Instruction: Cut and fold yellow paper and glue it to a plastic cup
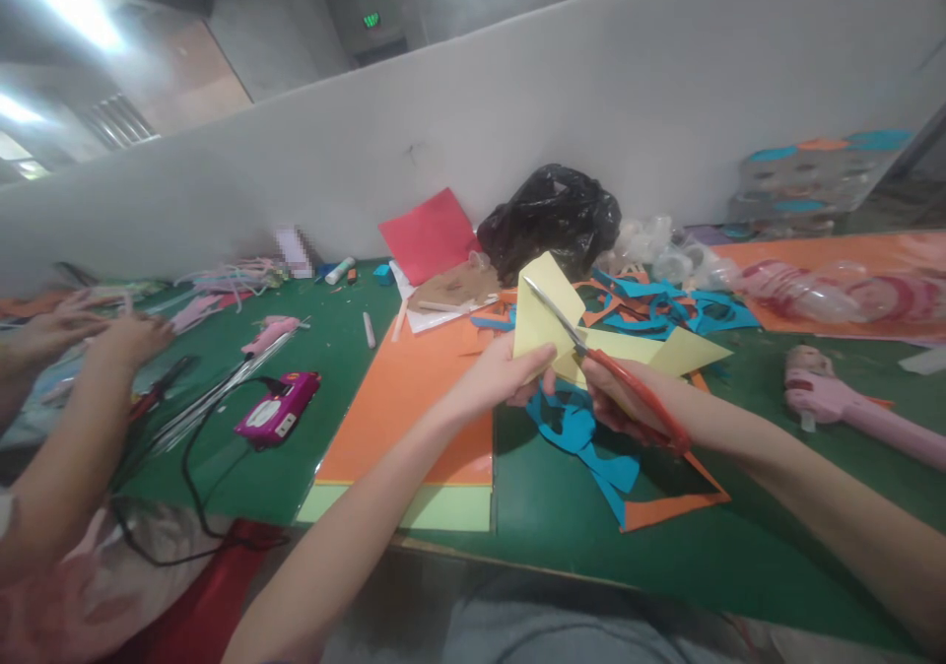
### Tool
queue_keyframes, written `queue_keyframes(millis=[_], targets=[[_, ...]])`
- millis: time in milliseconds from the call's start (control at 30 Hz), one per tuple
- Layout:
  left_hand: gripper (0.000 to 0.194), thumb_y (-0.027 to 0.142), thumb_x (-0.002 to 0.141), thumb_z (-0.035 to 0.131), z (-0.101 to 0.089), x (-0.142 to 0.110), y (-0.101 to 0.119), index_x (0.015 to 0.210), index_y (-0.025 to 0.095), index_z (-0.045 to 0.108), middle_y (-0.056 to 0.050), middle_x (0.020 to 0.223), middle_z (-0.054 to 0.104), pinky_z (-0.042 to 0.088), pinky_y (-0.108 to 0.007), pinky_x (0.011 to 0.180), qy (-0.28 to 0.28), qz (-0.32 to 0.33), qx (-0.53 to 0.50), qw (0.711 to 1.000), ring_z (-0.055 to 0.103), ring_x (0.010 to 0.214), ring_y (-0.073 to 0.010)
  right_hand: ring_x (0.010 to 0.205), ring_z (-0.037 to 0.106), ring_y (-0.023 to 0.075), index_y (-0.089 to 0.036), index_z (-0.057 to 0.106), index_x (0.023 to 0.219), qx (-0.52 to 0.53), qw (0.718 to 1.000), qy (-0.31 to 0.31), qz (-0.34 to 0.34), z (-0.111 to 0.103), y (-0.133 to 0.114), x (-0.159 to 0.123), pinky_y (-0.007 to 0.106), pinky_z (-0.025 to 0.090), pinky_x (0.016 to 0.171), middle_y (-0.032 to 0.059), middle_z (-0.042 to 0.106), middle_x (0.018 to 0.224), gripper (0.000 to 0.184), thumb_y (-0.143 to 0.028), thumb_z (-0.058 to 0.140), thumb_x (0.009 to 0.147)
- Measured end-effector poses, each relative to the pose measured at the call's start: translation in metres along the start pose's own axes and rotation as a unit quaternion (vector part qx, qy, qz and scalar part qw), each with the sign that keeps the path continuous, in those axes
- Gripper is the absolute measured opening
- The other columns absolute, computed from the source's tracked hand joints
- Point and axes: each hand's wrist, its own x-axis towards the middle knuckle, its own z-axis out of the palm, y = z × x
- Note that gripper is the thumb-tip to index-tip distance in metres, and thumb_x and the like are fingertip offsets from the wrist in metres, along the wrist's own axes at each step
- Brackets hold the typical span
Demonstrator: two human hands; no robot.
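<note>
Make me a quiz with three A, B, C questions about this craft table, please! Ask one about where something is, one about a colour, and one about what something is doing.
1. Where is the crumpled black plastic bag?
A) Under the table
B) By the white wall, at the back of the green tabletop
C) In a hand

2. What colour is the cut paper in the person's left hand?
A) Yellow
B) Blue
C) Red

3. What is happening with the red-handled scissors?
A) They lie on the tabletop
B) They hang on the wall
C) The person's right hand holds them, blades at the paper

Answers:
1. B, because the bag sits at the back, near the wall.
2. A, because the paper in that hand is yellow.
3. C, because the fingers grip the red handles.
</note>
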Motion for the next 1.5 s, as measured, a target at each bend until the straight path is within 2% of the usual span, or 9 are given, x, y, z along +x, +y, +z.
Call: queue_keyframes(millis=[233, 333, 700, 833, 967, 1133, 1233, 1400, 1500], targets=[[0.049, 0.057, 0.09, 0.058, -0.001, -0.007, 0.01, 0.067, 0.014, 0.058, 0.004, 0.049, 0.047, 0.028, -0.02, 0.04, -0.015, -0.011, 0.048, 0.999, 0.034, 0.038, -0.0045, 0.046, 0.041, 0.0102, -0.023, 0.051, 0.083, 0.003, 0.994, -0.065, -0.082, -0.008, 0.013, -0.004, 0.025, 0.037, 0.044, -0.0025, 0.051, 0.059, 0.058, -0.078, 0.037, 0.093], [0.048, 0.056, 0.091, 0.057, -0.003, -0.01, 0.015, 0.066, 0.015, 0.058, 0.003, 0.05, 0.048, 0.03, -0.021, 0.041, -0.027, -0.022, 0.077, 0.996, 0.036, 0.039, -0.005, 0.047, 0.043, 0.0108, -0.023, 0.051, 0.079, -0.008, 0.994, -0.06, -0.088, -0.01, 0.015, -0.005, 0.026, 0.037, 0.047, -0.0021, 0.051, 0.058, 0.058, -0.074, 0.033, 0.096], [0.05, 0.055, 0.094, 0.054, -0.004, -0.008, 0.013, 0.066, 0.014, 0.06, 0.004, 0.047, 0.045, 0.03, -0.021, 0.042, -0.022, -0.016, 0.092, 0.995, 0.038, 0.039, -0.0057, 0.031, 0.037, 0.0088, -0.023, 0.049, 0.069, 0.053, 0.998, 0.016, -0.002, 0.005, -0.004, -0.001, 0.024, 0.024, 0.03, -0.0026, 0.05, 0.046, 0.064, -0.087, 0.052, 0.074], [0.045, 0.053, 0.093, 0.056, -0.003, -0.01, 0.015, 0.071, 0.015, 0.059, 0.001, 0.058, 0.057, 0.032, -0.021, 0.042, -0.017, -0.017, 0.09, 0.996, 0.039, 0.04, -0.0052, 0.036, 0.042, 0.0094, -0.022, 0.054, 0.075, 0.049, 0.997, -0.004, -0.056, 0.0, 0.005, 0.0, 0.023, 0.029, 0.033, -0.0004, 0.058, 0.056, 0.06, -0.082, 0.054, 0.08], [0.047, 0.054, 0.093, 0.055, -0.004, -0.013, 0.018, 0.067, 0.015, 0.059, 0.002, 0.052, 0.052, 0.032, -0.021, 0.043, -0.033, -0.021, 0.108, 0.993, 0.04, 0.041, -0.0062, 0.044, 0.046, 0.0091, -0.022, 0.059, 0.085, 0.024, 0.994, -0.028, -0.105, -0.002, 0.015, 0.002, 0.022, 0.038, 0.04, 0.0, 0.062, 0.066, 0.058, -0.078, 0.045, 0.089], [0.05, 0.055, 0.094, 0.053, -0.005, -0.013, 0.019, 0.066, 0.015, 0.061, 0.002, 0.052, 0.052, 0.035, -0.022, 0.045, -0.051, -0.02, 0.124, 0.991, 0.041, 0.041, -0.0063, 0.035, 0.038, 0.0077, -0.022, 0.048, 0.066, -0.029, 0.998, 0.006, -0.046, 0.0, 0.001, -0.001, 0.022, 0.03, 0.033, -0.0015, 0.05, 0.051, 0.073, -0.093, 0.036, 0.077], [0.049, 0.054, 0.094, 0.052, -0.006, -0.012, 0.018, 0.066, 0.015, 0.062, 0.003, 0.047, 0.047, 0.034, -0.022, 0.045, -0.06, -0.016, 0.127, 0.99, 0.041, 0.04, -0.0069, 0.031, 0.036, 0.0074, -0.023, 0.046, 0.067, -0.041, 0.999, 0.024, -0.014, 0.0, -0.006, -0.002, 0.022, 0.026, 0.03, -0.0019, 0.05, 0.048, 0.074, -0.096, 0.039, 0.069], [0.048, 0.052, 0.096, 0.049, -0.003, -0.013, 0.019, 0.069, 0.014, 0.063, 0.003, 0.048, 0.048, 0.034, -0.021, 0.045, -0.064, -0.011, 0.136, 0.989, 0.041, 0.041, -0.0064, 0.03, 0.036, 0.0095, -0.023, 0.051, 0.075, -0.04, 0.999, 0.033, -0.005, -0.001, 0.003, 0.007, 0.023, 0.024, 0.031, -0.0039, 0.047, 0.043, 0.067, -0.089, 0.039, 0.075], [0.038, 0.048, 0.093, 0.056, -0.001, -0.012, 0.019, 0.075, 0.015, 0.061, 0.005, 0.048, 0.049, 0.033, -0.021, 0.044, -0.053, -0.016, 0.123, 0.991, 0.042, 0.04, -0.0067, 0.036, 0.045, 0.0119, -0.023, 0.052, 0.076, -0.045, 0.994, 0.091, -0.03, -0.007, 0.012, 0.014, 0.025, 0.033, 0.036, -0.0018, 0.057, 0.051, 0.059, -0.082, 0.047, 0.079]])
